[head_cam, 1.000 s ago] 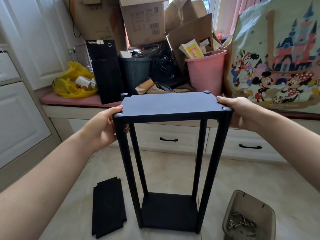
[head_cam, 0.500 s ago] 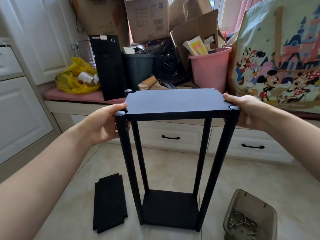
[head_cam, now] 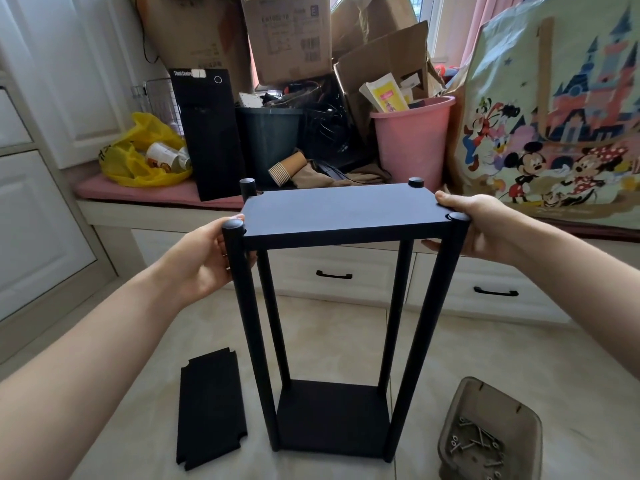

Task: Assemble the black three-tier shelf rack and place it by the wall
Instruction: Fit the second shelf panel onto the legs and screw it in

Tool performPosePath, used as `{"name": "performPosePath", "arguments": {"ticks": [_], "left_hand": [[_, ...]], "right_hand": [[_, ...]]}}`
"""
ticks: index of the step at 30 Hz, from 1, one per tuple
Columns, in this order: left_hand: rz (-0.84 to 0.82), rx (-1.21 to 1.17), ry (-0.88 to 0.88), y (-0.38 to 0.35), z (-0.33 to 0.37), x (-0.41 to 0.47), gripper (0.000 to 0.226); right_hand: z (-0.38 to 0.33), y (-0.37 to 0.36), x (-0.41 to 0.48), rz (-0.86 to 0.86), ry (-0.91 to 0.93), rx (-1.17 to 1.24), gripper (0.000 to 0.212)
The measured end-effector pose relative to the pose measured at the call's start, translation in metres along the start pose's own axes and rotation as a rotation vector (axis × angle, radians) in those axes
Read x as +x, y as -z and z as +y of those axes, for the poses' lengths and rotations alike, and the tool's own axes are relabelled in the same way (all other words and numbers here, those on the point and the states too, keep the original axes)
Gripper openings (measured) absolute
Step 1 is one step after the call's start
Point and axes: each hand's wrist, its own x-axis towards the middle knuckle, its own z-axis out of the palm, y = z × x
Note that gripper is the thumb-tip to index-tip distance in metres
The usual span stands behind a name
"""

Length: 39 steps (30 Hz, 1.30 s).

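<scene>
Left hand (head_cam: 204,261) fingers hide behind a post of the rack (head_cam: 339,216).

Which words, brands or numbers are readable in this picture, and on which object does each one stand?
"ThinkCentre": white print on the tall black computer case, its end beside a white sticker.
"E": in a square on the brown cardboard box.
Code line and barcode labels on that box: blurred.
Yellow booklet in the pink plastic bucket: too small.
</scene>
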Motion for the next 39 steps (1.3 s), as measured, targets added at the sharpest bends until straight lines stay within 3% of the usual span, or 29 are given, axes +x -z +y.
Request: {"name": "performPosePath", "arguments": {"ticks": [8, 18, 25, 30, 35, 39], "left_hand": [[-0.029, -0.060, -0.014, 0.000, -0.002, 0.004, 0.039], [-0.047, -0.029, -0.002, 0.010, -0.014, 0.007, 0.020], [-0.018, 0.064, -0.002, 0.017, -0.029, 0.009, 0.038], [-0.050, 0.046, -0.005, 0.025, -0.036, 0.013, 0.038], [-0.103, 0.005, 0.013, 0.027, -0.043, 0.012, 0.025], [-0.100, 0.037, 0.016, 0.030, -0.049, 0.013, 0.034]], "right_hand": [[0.008, -0.003, 0.001, -0.021, -0.001, 0.080, 0.014], [0.021, 0.001, 0.000, -0.013, -0.020, 0.082, 0.012], [0.042, 0.001, 0.004, 0.037, -0.057, 0.109, 0.013], [0.045, 0.002, 0.005, 0.027, -0.063, 0.121, 0.012], [0.051, 0.004, 0.005, -0.006, -0.094, 0.098, 0.018], [0.052, 0.005, 0.004, -0.027, -0.103, 0.103, 0.021]]}}
